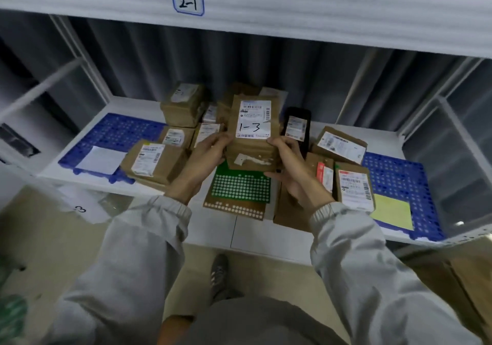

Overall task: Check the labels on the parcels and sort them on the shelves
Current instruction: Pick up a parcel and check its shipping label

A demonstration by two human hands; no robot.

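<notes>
I hold a brown parcel (pixel 253 131) upright above the shelf, its white label facing me with "1-3" handwritten on it. My left hand (pixel 198 163) grips its lower left edge and my right hand (pixel 295 169) grips its lower right side. Several other brown labelled parcels (pixel 153 161) lie on the white shelf (pixel 133 105) around it, on the left, behind and on the right (pixel 355 187). A black parcel (pixel 296 126) stands just right of the held one. The shelf edge above carries a tag reading "2-1" (pixel 187 1).
Blue perforated mats (pixel 114 134) cover the shelf at left and right (pixel 399 182). A green perforated board (pixel 241 187) on a brown one lies under my hands. A yellow sheet (pixel 391 211) sits at right. A brown bag (pixel 458 280) stands on the floor at right, my shoe (pixel 219 272) below.
</notes>
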